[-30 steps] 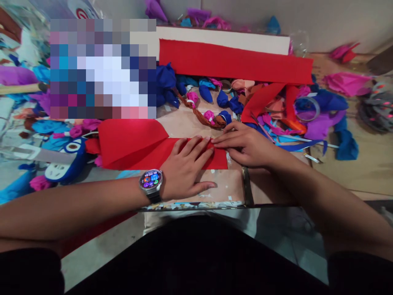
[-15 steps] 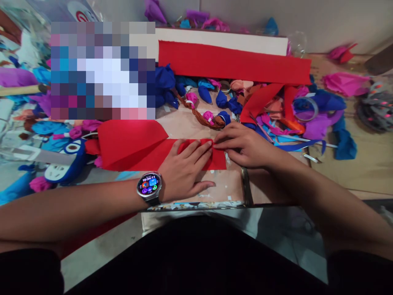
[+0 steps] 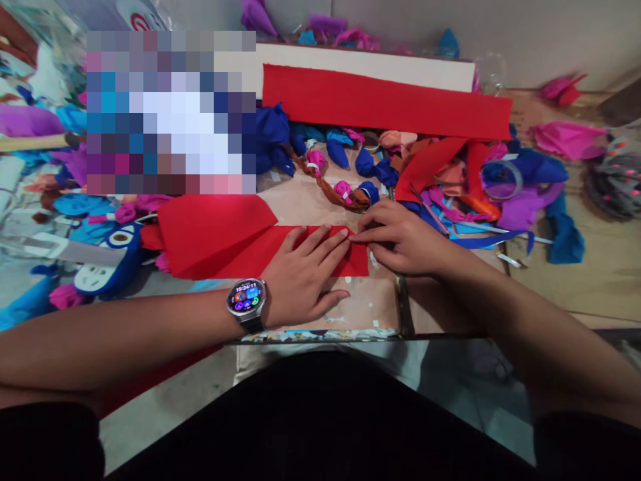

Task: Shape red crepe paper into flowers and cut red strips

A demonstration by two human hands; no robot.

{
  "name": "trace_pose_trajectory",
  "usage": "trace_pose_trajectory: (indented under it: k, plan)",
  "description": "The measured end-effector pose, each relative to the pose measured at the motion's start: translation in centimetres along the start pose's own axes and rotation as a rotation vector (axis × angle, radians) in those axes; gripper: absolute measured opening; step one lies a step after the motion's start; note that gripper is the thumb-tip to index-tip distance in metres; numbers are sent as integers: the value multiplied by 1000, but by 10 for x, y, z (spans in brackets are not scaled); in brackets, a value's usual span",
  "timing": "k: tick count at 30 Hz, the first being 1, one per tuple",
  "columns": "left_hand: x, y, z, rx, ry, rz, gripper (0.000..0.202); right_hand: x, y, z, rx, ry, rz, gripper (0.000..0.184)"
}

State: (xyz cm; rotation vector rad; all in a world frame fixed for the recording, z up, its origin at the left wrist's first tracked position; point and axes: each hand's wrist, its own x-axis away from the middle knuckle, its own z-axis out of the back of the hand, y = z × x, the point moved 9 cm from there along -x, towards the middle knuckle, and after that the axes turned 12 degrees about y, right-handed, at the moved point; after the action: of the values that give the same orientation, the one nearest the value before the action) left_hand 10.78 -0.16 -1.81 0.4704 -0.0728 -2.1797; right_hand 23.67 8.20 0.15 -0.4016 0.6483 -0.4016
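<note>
A folded red strip (image 3: 255, 250), crepe paper or thin cloth, lies along the table in front of me. My left hand (image 3: 305, 270), wearing a watch (image 3: 247, 298), rests flat on it with the fingers stretched out and the thumb apart on the table. At the strip's right end, my right hand (image 3: 395, 234) has thumb and fingertips drawn together on its upper edge, close to my left fingertips. The far left part of the strip widens into a loose, raised flap (image 3: 215, 224). What lies under my left palm is hidden.
A second long red strip (image 3: 385, 100) lies at the back against a white board (image 3: 370, 63). Behind my right hand are coloured scraps and a tape roll (image 3: 501, 178). A blue-and-white case (image 3: 107, 260) lies left. The table's front edge (image 3: 325, 335) is near me.
The view has shifted slightly. Both hands keep nearly the same place and pose on the red strip.
</note>
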Motion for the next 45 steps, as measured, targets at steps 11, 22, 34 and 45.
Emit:
trace_pose_trajectory:
  k: [11, 22, 34, 45]
  plan:
    - [1, -2, -2, 13, 2, 5, 73, -1, 4, 6, 5, 89, -19, 33]
    - [1, -3, -2, 28, 7, 15, 74, 0, 2, 0, -4, 24, -7, 37]
    - [0, -3, -1, 35, 21, 18, 73, -2, -2, 0, -39, 17, 2, 45]
    - [0, -4, -1, 58, 43, 18, 82, -2, 0, 0, -52, 13, -11, 46]
